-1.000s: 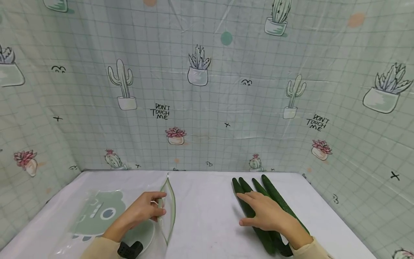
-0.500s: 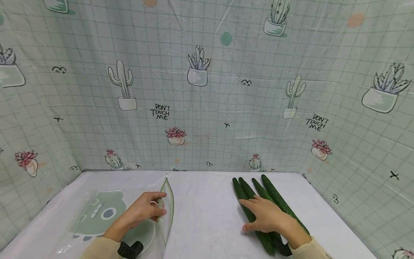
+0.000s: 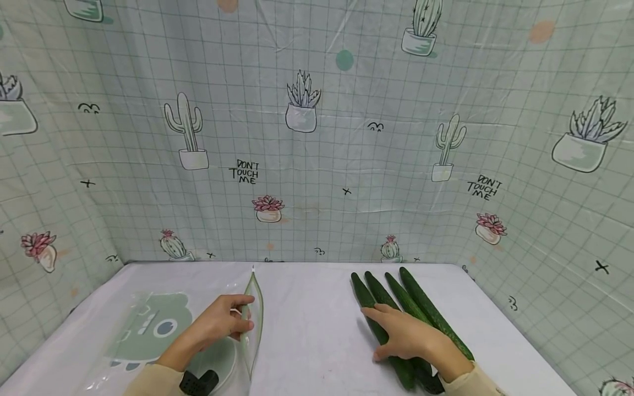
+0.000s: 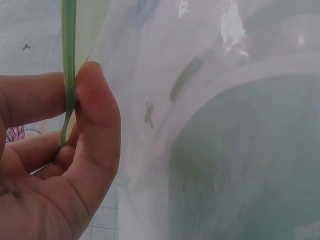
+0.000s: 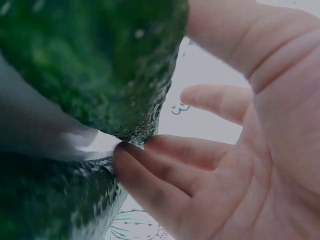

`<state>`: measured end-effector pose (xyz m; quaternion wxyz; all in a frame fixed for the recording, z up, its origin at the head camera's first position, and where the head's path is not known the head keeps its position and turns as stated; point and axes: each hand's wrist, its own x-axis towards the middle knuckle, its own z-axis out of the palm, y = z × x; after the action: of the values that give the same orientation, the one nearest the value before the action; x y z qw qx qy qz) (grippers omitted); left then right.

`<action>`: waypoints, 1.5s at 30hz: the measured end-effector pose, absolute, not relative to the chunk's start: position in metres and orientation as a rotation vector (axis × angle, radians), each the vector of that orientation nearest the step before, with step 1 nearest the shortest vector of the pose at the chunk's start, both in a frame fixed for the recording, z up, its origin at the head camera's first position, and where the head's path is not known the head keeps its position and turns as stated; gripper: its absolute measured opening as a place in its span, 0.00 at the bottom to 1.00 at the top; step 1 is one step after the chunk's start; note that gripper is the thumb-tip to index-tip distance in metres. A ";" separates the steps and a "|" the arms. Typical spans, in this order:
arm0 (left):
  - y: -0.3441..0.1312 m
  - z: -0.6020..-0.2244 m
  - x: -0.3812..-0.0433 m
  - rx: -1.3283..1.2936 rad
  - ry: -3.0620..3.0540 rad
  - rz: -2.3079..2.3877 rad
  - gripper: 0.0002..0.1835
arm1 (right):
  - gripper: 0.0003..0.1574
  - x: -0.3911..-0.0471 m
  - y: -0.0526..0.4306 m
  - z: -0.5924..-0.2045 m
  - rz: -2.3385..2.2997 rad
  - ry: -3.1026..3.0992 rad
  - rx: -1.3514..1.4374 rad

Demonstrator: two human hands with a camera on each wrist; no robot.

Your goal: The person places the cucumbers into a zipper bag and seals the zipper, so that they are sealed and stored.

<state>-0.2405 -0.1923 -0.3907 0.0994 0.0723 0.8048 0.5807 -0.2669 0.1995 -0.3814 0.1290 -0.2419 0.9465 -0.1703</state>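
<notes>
My left hand [image 3: 224,318] pinches one green edge of a clear zip bag's mouth between thumb and fingers. The zip bag [image 3: 151,324], printed with a green cartoon animal, lies flat on the left; its mouth gapes to the right. In the left wrist view, the green zip strip [image 4: 69,45] runs between thumb and fingertips. On the right lie several long dark-green cucumbers side by side. My right hand [image 3: 408,334] has its thumb on the near-left side of the leftmost cucumber [image 3: 363,291]. In the right wrist view its fingers [image 5: 150,175] reach into the gap beside that cucumber [image 5: 100,65].
The other cucumbers [image 3: 430,308] slant back from under the right wrist. A white tabletop [image 3: 304,330] lies between bag and cucumbers. Behind and at both sides hangs a checked curtain [image 3: 317,165] with cactus prints.
My right hand has lowered around the leftmost cucumber, which has shifted slightly left from its neighbour. The bag's mouth has narrowed slightly, while my left hand keeps its hold.
</notes>
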 end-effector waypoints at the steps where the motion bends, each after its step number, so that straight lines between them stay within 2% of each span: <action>1: -0.192 -0.391 -0.240 0.215 2.377 1.717 0.34 | 0.57 -0.267 0.199 -0.381 -0.499 2.746 -0.689; 14: -0.193 -0.392 -0.241 0.220 2.361 1.707 0.35 | 0.53 -0.267 0.196 -0.382 -0.570 2.758 -0.516; 28: -0.194 -0.392 -0.241 0.233 2.359 1.702 0.35 | 0.45 -0.263 0.187 -0.383 -0.690 2.513 -0.895; 37: -0.194 -0.391 -0.241 0.230 2.359 1.700 0.35 | 0.47 -0.255 0.181 -0.381 -0.662 2.487 -0.878; 45: -0.193 -0.393 -0.240 0.225 2.369 1.696 0.35 | 0.44 -0.261 0.184 -0.385 -0.612 2.526 -0.951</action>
<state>-0.2405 -0.1933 -0.3930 0.1094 0.0764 0.8058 0.5769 -0.2612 0.1842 -0.3850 0.1861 -0.3376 0.8967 -0.2173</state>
